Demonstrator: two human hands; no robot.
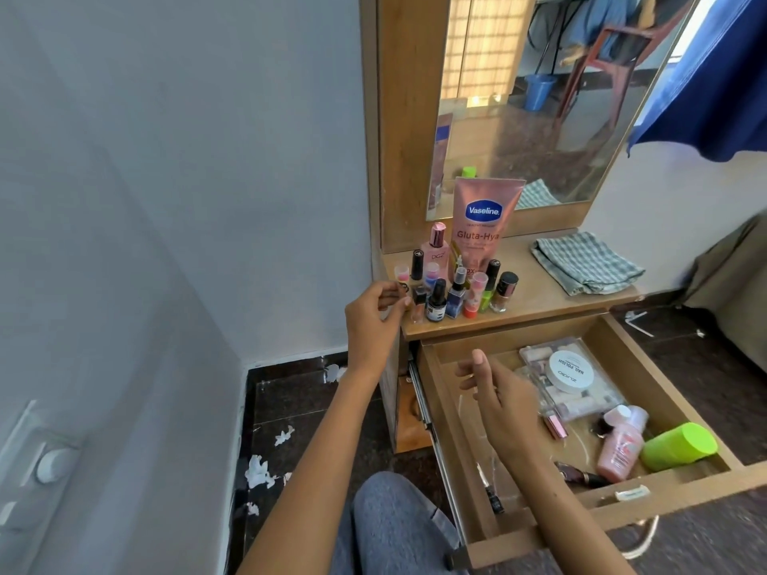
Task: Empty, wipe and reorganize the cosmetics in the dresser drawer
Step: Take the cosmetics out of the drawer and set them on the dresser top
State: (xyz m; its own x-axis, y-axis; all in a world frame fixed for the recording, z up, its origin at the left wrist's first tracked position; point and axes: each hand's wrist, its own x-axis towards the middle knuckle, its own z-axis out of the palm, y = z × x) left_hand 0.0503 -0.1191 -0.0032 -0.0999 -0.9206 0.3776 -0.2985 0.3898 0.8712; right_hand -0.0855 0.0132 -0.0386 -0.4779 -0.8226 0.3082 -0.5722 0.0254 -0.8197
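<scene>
The wooden drawer (452, 412) is pulled out below the dresser top (535, 300). In it lie a clear case (589, 404) with a white round tub (569, 371) on top, a pink bottle (620, 446), a green cup (680, 446), a dark tube (581, 475) and a small black item (494, 500). On the dresser top stand a pink Vaseline tube (481, 226), a perfume bottle (436, 246) and several small nail polish bottles (456, 294). My left hand (373, 317) pinches a small dark item (403, 287) at the top's left edge. My right hand (498, 396) hovers open over the drawer's left half.
A folded checked cloth (585, 261) lies on the right of the dresser top, below the mirror (539, 97). A blue curtain (705, 76) hangs at the right. White paper scraps (259, 471) litter the dark floor. My knee in jeans (394, 524) is beside the drawer's front corner.
</scene>
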